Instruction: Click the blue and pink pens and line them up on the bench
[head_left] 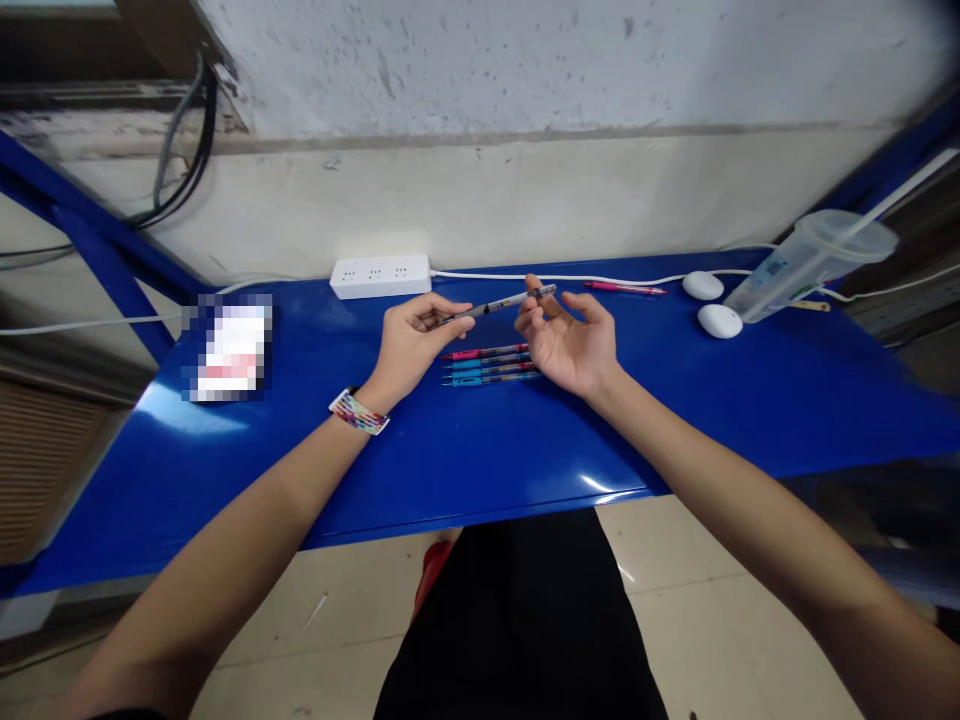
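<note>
A black and clear pen [499, 304] is pinched at its left end between the thumb and fingers of my left hand [417, 340]. The pen's right end lies against the fingers of my right hand [570, 342], which is palm up with its fingers apart and its thumb off the pen. Beneath the hands, several pens [484, 367] lie side by side on the blue table [465, 460], pink at the back and light blue in front; my right hand hides their right ends. A pink pen [625, 288] lies apart near the wall.
A white power strip [381, 277] stands at the back, its cable running right. Two white rounded objects [720, 321] sit beside a tilted clear cup [806, 262] with a straw. At the left lies a blurred-out item [229, 348]. Dark cables hang on the wall.
</note>
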